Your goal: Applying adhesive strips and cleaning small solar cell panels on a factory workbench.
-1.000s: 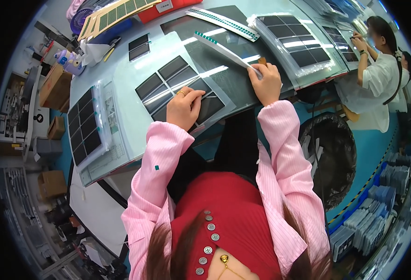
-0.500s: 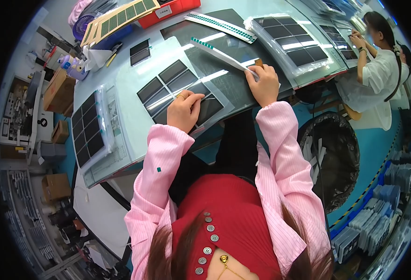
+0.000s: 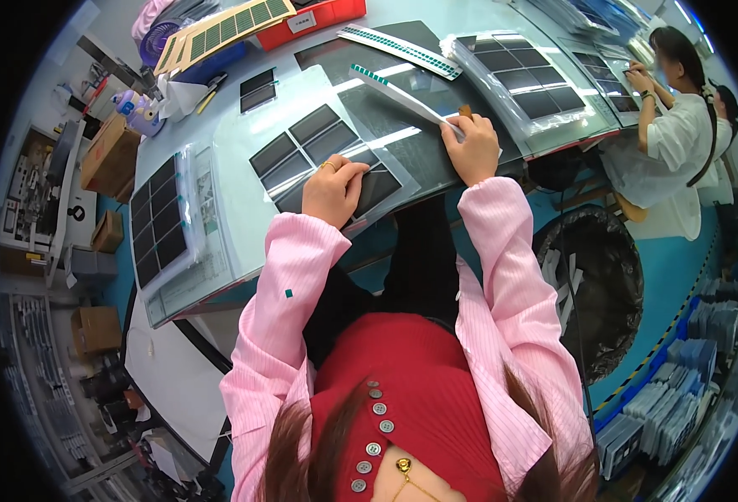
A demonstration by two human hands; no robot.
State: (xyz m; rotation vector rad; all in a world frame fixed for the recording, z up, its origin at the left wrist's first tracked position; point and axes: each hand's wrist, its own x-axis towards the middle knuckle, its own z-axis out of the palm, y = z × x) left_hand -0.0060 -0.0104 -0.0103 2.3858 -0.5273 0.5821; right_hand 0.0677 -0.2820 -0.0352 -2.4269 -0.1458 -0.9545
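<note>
My right hand (image 3: pixel 472 149) pinches the near end of a white backing strip (image 3: pixel 415 107) with green sticker tabs along its far end. It is above a dark mat (image 3: pixel 369 105). My left hand (image 3: pixel 334 192) rests at the near side of a sheet of glossy dark rectangular panels (image 3: pixel 312 125). Its thumb and fingers are pressed together; whatever is between them is too small to make out. A second white strip (image 3: pixel 398 52) with rows of green squares lies farther back on the mat. One green square (image 3: pixel 288 294) clings to my left sleeve.
Plastic-wrapped stacks of dark panels lie at the left (image 3: pixel 159 217) and right (image 3: pixel 524 75). A small dark panel sheet (image 3: pixel 257 90) lies behind. A red bin (image 3: pixel 310 23) stands at the back, a lined waste bin (image 3: pixel 595 284) at right. A co-worker (image 3: pixel 678 125) sits far right.
The whole view has shifted slightly. Both hands keep nearly the same place and grip, and the strip stays in my right hand.
</note>
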